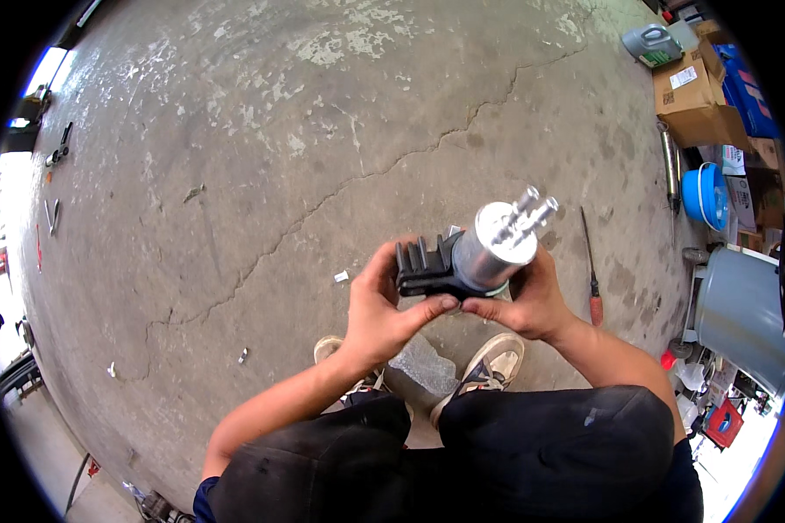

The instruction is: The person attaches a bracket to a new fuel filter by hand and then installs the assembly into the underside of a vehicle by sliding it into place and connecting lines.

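Observation:
Held up between my two hands is a silver metal canister [484,254] that looks like a fuel filter, with several short metal pipes on its top end. A black finned plastic bracket [427,272] sits against its left side. My left hand [377,309] is closed on the bracket, thumb along the lower edge. Wrapped round the canister's right side, my right hand [532,301] has its thumb underneath, its tip close to the left thumb. The fingers behind both parts are partly hidden. Below them, between my shoes, lies a crumpled clear plastic bag [423,370].
A red-handled screwdriver [595,301] lies on the cracked concrete floor [262,174] at right. Small white pieces are scattered at left, with pliers [52,216] farther out. Cardboard boxes [693,100], a blue bucket [705,196] and a grey bin [741,305] line the right side.

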`<move>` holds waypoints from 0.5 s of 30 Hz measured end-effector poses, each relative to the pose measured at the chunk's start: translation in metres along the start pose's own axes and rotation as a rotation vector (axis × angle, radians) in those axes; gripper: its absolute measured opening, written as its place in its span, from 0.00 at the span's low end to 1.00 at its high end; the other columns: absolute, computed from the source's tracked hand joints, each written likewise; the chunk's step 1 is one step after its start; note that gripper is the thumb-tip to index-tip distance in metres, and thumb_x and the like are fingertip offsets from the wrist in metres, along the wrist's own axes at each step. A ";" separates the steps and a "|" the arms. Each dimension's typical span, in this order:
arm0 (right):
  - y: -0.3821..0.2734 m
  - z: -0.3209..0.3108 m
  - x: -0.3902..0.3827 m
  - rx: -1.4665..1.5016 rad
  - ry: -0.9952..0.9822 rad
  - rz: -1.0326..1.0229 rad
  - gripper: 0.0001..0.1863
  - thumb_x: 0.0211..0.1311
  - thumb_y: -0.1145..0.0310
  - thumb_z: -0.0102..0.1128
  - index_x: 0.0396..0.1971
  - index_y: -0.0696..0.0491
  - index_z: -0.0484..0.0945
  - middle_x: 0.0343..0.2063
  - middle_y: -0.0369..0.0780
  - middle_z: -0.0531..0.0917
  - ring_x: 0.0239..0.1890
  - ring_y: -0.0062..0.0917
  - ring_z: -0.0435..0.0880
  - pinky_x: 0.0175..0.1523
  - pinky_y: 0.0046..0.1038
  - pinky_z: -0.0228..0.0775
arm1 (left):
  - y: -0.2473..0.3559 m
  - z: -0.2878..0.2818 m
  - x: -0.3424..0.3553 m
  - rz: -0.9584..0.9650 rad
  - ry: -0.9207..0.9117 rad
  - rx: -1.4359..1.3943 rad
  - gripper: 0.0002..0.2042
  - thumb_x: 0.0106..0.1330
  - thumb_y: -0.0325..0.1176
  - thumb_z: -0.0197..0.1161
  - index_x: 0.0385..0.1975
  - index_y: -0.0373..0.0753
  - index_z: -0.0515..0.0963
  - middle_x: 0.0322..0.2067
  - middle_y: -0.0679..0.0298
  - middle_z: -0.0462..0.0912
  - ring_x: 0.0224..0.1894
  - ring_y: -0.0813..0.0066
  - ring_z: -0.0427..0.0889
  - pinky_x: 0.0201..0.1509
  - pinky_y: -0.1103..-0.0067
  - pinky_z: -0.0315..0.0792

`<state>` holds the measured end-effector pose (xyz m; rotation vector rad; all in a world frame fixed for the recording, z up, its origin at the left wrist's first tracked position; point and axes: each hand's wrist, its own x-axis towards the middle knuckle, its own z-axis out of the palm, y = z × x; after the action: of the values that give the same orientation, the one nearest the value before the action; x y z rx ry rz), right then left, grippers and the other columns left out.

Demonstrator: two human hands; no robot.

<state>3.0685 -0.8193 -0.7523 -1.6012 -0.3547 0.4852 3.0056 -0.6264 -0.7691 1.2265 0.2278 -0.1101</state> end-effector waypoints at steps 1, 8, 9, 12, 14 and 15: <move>0.001 -0.001 -0.002 -0.037 -0.025 -0.017 0.39 0.39 0.66 0.81 0.52 0.58 0.68 0.44 0.40 0.78 0.48 0.24 0.77 0.53 0.28 0.69 | -0.002 0.000 -0.001 0.100 -0.024 0.091 0.29 0.49 0.21 0.73 0.52 0.29 0.68 0.43 0.59 0.75 0.49 0.73 0.76 0.52 0.77 0.73; -0.017 0.009 0.008 -0.076 -0.044 -0.264 0.41 0.34 0.67 0.82 0.52 0.57 0.67 0.50 0.42 0.76 0.51 0.29 0.77 0.54 0.28 0.70 | 0.004 0.003 -0.007 0.407 -0.001 0.034 0.26 0.48 0.17 0.71 0.49 0.30 0.72 0.51 0.53 0.77 0.59 0.57 0.73 0.58 0.70 0.71; -0.015 0.009 0.009 -0.116 -0.060 -0.278 0.43 0.33 0.66 0.82 0.52 0.57 0.66 0.51 0.43 0.75 0.52 0.31 0.77 0.55 0.29 0.70 | 0.005 0.004 -0.009 0.392 0.018 0.013 0.26 0.47 0.17 0.72 0.48 0.30 0.72 0.51 0.52 0.78 0.58 0.55 0.74 0.58 0.70 0.71; -0.016 0.008 0.004 -0.271 -0.063 -0.322 0.46 0.31 0.64 0.83 0.54 0.54 0.64 0.52 0.45 0.74 0.53 0.35 0.76 0.56 0.33 0.69 | 0.013 0.000 -0.008 0.428 -0.024 0.167 0.23 0.47 0.18 0.72 0.45 0.31 0.74 0.51 0.51 0.77 0.57 0.54 0.75 0.60 0.65 0.69; -0.017 0.007 0.006 -0.348 -0.065 -0.346 0.47 0.30 0.63 0.83 0.54 0.53 0.63 0.53 0.46 0.74 0.54 0.37 0.76 0.57 0.34 0.69 | 0.015 -0.002 -0.005 0.450 -0.027 0.169 0.20 0.45 0.19 0.74 0.39 0.32 0.75 0.49 0.50 0.79 0.56 0.52 0.76 0.61 0.59 0.67; -0.019 0.005 0.003 -0.327 -0.046 -0.380 0.47 0.30 0.63 0.83 0.54 0.52 0.64 0.53 0.46 0.74 0.54 0.38 0.76 0.58 0.35 0.68 | 0.018 -0.002 -0.002 0.493 -0.068 0.220 0.21 0.46 0.21 0.74 0.41 0.31 0.75 0.48 0.50 0.79 0.56 0.53 0.76 0.62 0.59 0.66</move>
<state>3.0698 -0.8113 -0.7335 -1.7836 -0.7880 0.1766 3.0068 -0.6190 -0.7529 1.4625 -0.1537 0.2564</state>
